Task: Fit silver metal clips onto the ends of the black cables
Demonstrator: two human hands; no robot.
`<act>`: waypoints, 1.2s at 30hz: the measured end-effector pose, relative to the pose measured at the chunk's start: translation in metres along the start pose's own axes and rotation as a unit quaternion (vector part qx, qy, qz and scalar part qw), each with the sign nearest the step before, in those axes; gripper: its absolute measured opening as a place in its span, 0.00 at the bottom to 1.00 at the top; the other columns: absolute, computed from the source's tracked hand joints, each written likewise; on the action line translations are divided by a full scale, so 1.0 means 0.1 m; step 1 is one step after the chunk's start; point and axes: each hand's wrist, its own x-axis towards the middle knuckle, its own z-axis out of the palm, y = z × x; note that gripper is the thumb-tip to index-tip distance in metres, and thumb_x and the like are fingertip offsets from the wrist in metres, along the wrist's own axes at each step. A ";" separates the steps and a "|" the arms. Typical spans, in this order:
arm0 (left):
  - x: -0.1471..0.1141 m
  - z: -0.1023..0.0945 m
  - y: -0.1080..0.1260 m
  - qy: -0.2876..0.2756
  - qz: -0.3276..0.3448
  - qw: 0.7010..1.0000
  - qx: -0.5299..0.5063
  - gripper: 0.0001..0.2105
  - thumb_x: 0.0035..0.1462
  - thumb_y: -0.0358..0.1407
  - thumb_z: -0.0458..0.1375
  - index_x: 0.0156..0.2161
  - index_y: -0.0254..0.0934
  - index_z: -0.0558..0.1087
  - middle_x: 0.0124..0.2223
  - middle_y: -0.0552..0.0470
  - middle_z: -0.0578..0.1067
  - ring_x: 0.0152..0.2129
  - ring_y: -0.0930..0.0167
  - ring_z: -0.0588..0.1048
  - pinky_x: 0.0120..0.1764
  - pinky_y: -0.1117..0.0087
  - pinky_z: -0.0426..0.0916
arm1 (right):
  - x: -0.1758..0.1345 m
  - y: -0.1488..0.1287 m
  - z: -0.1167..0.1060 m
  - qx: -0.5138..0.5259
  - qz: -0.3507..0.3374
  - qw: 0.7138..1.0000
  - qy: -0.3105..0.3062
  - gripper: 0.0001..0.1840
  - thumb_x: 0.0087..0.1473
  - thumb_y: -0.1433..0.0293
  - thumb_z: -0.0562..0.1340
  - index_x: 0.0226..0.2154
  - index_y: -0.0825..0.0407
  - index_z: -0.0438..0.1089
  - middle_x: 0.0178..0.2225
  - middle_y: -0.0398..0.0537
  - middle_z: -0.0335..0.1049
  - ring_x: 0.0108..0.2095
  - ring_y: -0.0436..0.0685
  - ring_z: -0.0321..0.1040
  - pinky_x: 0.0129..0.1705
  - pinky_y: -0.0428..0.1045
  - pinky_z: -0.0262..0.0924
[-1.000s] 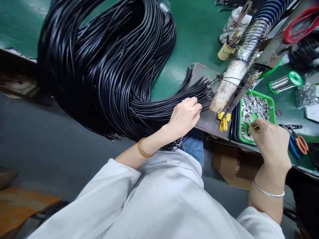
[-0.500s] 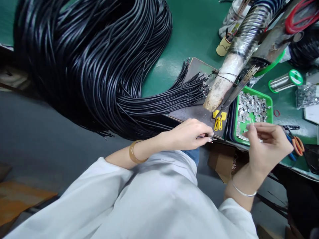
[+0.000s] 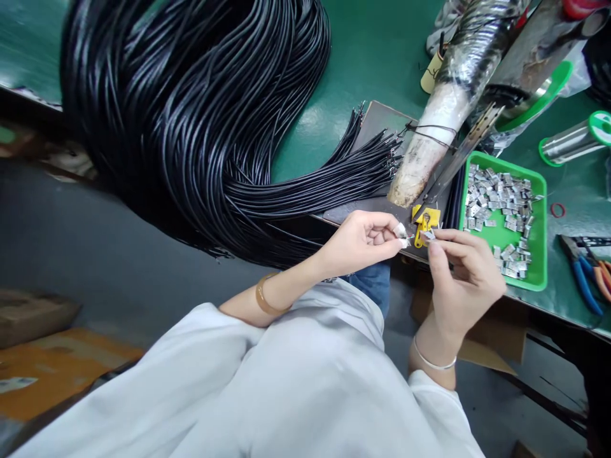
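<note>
My left hand (image 3: 365, 242) is closed, thumb and forefinger pinched on the end of a black cable; a thin stripped tip (image 3: 408, 238) pokes out past the fingertips, and most of the cable is hidden. Facing it across a small gap, my right hand (image 3: 465, 270) pinches a small silvery metal piece (image 3: 429, 235), like those in the green tray (image 3: 539, 254) beside it. Just behind both hands is a yellow clip-like holder (image 3: 426, 219) on a dark board. A thick bundle of black cables (image 3: 305, 194) lies to the left, its stripped ends on the board.
A white-wrapped duct (image 3: 422, 152) and a slim metal arm (image 3: 458, 156) hang low over the board (image 3: 382, 117). On the green table (image 3: 377, 57) at right are a solder spool (image 3: 570, 140), a red ring (image 3: 557, 210) and blue-handled pliers (image 3: 586, 283).
My right hand has moved left from the tray's edge toward my left hand, bringing the metal piece. My left hand has risen slightly with the cable end. The view has shifted a little.
</note>
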 end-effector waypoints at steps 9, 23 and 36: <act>-0.06 -0.03 0.00 -0.030 0.019 0.998 0.041 0.10 0.56 0.37 0.65 0.28 0.31 0.75 0.24 0.52 0.74 0.21 0.77 0.69 0.28 0.76 0.65 | -0.08 -0.01 0.13 0.134 0.065 0.987 -0.063 0.03 0.55 0.71 0.66 0.34 0.50 0.76 0.40 0.47 0.77 0.41 0.53 0.76 0.38 0.49 0.74; -0.10 -0.01 -0.03 -0.038 0.071 0.989 0.126 0.12 0.60 0.37 0.59 0.29 0.30 0.74 0.22 0.55 0.70 0.19 0.79 0.64 0.24 0.77 0.58 | -0.06 -0.01 -0.06 -0.034 -0.130 0.986 -0.101 0.14 0.54 0.80 0.65 0.41 0.47 0.76 0.42 0.45 0.79 0.42 0.53 0.77 0.47 0.50 0.73; -0.06 -0.15 -0.06 -0.065 0.284 0.943 0.162 0.07 0.59 0.35 0.63 0.37 0.32 0.80 0.32 0.47 0.80 0.25 0.76 0.71 0.30 0.75 0.65 | -0.09 0.10 0.05 0.261 0.102 0.951 -0.131 0.03 0.54 0.69 0.67 0.30 0.50 0.74 0.40 0.46 0.76 0.39 0.52 0.75 0.39 0.49 0.73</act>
